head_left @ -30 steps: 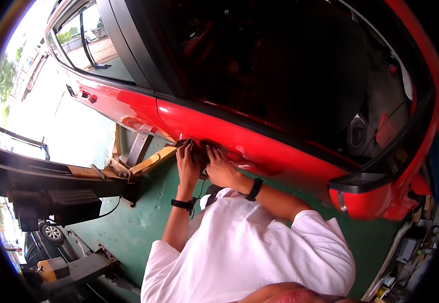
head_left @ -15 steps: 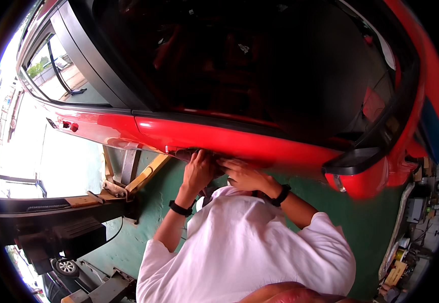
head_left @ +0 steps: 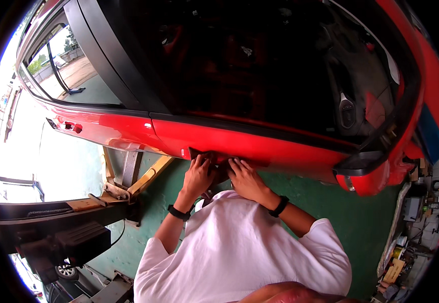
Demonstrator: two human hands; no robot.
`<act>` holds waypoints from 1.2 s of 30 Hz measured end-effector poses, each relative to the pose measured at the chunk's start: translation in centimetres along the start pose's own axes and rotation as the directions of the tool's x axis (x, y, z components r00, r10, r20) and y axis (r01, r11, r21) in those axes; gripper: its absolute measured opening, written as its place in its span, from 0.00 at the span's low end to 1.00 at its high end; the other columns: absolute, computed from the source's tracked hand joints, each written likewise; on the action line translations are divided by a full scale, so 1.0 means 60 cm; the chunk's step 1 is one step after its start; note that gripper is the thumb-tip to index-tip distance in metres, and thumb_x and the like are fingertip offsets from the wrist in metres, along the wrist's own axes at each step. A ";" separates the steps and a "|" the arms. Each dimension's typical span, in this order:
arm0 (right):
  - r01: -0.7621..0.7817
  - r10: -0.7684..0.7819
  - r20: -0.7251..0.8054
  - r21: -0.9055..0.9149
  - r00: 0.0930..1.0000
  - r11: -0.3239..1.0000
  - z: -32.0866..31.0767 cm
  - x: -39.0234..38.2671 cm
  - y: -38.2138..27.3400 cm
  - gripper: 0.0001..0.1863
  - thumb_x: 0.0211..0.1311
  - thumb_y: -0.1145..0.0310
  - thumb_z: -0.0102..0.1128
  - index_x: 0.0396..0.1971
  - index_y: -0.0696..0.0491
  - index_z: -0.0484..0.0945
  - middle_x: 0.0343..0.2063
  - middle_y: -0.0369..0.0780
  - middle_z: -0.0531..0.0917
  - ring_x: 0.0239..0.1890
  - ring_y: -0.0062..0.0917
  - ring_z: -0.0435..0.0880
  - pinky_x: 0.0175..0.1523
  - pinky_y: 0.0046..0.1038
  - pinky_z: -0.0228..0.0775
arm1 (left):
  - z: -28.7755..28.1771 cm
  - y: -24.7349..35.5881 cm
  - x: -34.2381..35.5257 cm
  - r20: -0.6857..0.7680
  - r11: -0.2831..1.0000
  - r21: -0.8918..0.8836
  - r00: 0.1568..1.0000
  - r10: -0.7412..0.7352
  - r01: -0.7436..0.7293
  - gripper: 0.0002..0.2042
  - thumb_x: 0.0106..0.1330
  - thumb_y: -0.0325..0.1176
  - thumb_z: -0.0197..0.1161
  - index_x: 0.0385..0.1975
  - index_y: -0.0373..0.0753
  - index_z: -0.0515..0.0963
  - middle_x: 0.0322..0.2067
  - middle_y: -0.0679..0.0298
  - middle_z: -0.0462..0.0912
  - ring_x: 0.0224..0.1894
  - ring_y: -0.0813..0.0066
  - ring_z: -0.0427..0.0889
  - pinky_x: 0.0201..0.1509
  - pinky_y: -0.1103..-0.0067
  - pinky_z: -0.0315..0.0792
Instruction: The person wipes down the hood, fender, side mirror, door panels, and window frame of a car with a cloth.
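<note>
In front of me is the side of a red car door. A dark, thin, sheet-like piece lies against the door below the window, its upper left corner sticking out above my fingers. I cannot tell its material. My left hand has bent fingers closed on the left part of this piece. My right hand grips its right part, fingertips near the door surface. A narrow gap separates the two hands, and the dark piece shows between them. My thumbs are partly hidden. A black band circles each wrist.
The red side mirror juts out on the right. To the left, a yellow lift arm reaches under the car from a dark beam. Tools and boxes line the right side. The floor is green.
My right hand has turned upright, its fingers now pointing to the door instead of across toward my left hand. The dark piece's upper left corner stands out more. The view has shifted slightly.
</note>
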State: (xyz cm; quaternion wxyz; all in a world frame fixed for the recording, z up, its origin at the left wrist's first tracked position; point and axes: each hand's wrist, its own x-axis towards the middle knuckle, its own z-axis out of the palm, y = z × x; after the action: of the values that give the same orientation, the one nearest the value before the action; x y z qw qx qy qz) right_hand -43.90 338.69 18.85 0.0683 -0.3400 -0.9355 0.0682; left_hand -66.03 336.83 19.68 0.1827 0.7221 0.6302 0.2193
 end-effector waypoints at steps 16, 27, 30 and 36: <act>0.009 0.003 0.065 -0.181 0.998 0.983 0.067 0.126 -0.065 0.14 0.60 0.66 0.56 0.43 0.57 0.76 0.49 0.52 0.76 0.46 0.41 0.81 0.54 0.41 0.72 | 0.180 -0.240 -0.062 0.655 -0.430 -0.715 0.742 -0.139 0.551 0.17 0.79 0.43 0.47 0.54 0.42 0.77 0.45 0.65 0.86 0.42 0.72 0.85 0.46 0.79 0.79; -0.026 0.039 0.088 -0.147 0.995 0.989 0.018 0.048 -0.090 0.24 0.64 0.60 0.57 0.53 0.63 0.71 0.67 0.65 0.64 0.66 0.57 0.70 0.69 0.50 0.64 | 0.105 -0.160 -0.045 0.636 -0.707 -0.440 0.748 0.188 0.553 0.17 0.78 0.40 0.50 0.55 0.34 0.74 0.45 0.63 0.84 0.43 0.77 0.83 0.53 0.78 0.80; -0.004 -0.034 0.166 0.221 0.985 0.975 -0.043 0.092 -0.117 0.26 0.62 0.58 0.62 0.53 0.59 0.69 0.63 0.66 0.67 0.62 0.55 0.74 0.64 0.47 0.71 | -0.006 -0.133 -0.059 0.689 -0.288 -0.712 0.715 -0.115 0.640 0.18 0.78 0.39 0.51 0.58 0.33 0.74 0.49 0.60 0.83 0.49 0.73 0.83 0.53 0.77 0.80; 0.179 0.088 -0.348 0.663 0.933 0.727 -0.077 0.149 -0.086 0.33 0.46 0.78 0.74 0.54 0.54 0.69 0.56 0.50 0.76 0.55 0.47 0.78 0.54 0.42 0.77 | -0.176 -0.053 0.006 0.498 -0.012 -0.864 0.852 -0.160 0.503 0.18 0.75 0.28 0.56 0.63 0.32 0.72 0.53 0.61 0.81 0.53 0.73 0.81 0.58 0.77 0.76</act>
State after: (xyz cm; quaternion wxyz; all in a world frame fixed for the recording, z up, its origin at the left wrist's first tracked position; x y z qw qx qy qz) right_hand -53.12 340.88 25.01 0.3585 -0.2735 -0.8236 0.3441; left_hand -74.40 337.50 26.87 0.7430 0.2536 0.4384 0.4374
